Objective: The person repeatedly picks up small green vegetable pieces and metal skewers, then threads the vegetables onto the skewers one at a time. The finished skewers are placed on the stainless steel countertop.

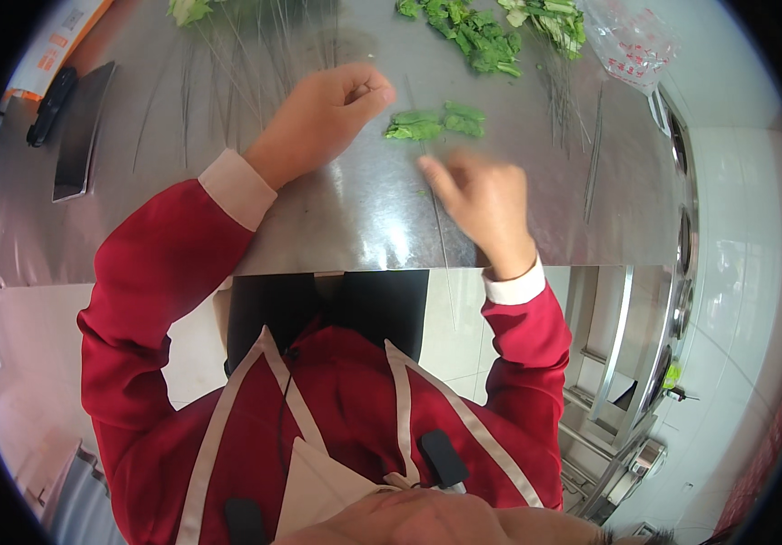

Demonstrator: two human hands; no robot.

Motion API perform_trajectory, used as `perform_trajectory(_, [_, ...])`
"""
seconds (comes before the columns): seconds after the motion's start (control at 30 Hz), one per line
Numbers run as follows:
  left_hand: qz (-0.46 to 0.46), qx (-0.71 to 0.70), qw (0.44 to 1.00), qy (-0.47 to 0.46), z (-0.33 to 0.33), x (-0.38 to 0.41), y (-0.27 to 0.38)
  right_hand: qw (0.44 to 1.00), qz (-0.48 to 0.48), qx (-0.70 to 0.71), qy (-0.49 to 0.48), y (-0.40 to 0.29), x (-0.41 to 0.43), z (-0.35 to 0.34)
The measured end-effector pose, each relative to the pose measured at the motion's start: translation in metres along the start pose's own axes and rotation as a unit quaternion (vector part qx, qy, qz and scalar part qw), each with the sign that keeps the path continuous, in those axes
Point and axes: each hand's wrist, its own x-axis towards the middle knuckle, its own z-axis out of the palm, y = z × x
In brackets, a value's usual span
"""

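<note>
On the steel table (282, 238) lie two small folded bundles of green leaves (415, 125), side by side. My left hand (330, 109) is left of them, above the table, its fingers curled; whether it holds anything is hidden. A thin metal skewer (442, 238) runs under or through the left bundle and reaches past the table's front edge. Just below the leaves is my right hand (479, 191), slightly blurred, its thumb beside the skewer; its grip is unclear. More cut leafy greens (476, 41) lie at the back, with several skewers (558, 102) at the right.
A cleaver (81, 136) with a black handle lies at the left beside an orange and white package (57, 48). Loose skewers (185, 109) and pale greens (189, 10) are at the back left. A clear plastic bag (633, 48) with red print lies at the back right.
</note>
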Motion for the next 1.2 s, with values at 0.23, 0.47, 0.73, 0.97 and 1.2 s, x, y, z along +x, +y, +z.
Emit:
perform_trajectory(0.23, [0.037,-0.017,0.999,0.032,0.004,0.002,-0.004,0.993,0.015,0.115,-0.031,0.053,0.035,-0.015])
perform_trajectory(0.47, [0.009,-0.032,0.999,0.000,0.001,-0.001,0.002,0.988,-0.027,0.150,-0.005,0.051,0.037,-0.011])
perform_trajectory(0.73, [0.100,-0.099,0.990,-0.021,0.009,-0.003,0.002,0.960,-0.041,0.270,-0.065,0.002,0.061,-0.015])
perform_trajectory(0.97, [-0.009,-0.100,0.995,-0.015,-0.003,0.000,0.011,0.875,0.021,0.472,-0.104,0.006,0.068,0.016])
perform_trajectory(1.2, [-0.022,-0.179,0.983,0.016,-0.007,0.004,0.002,0.891,-0.128,0.434,0.039,0.010,0.069,0.033])
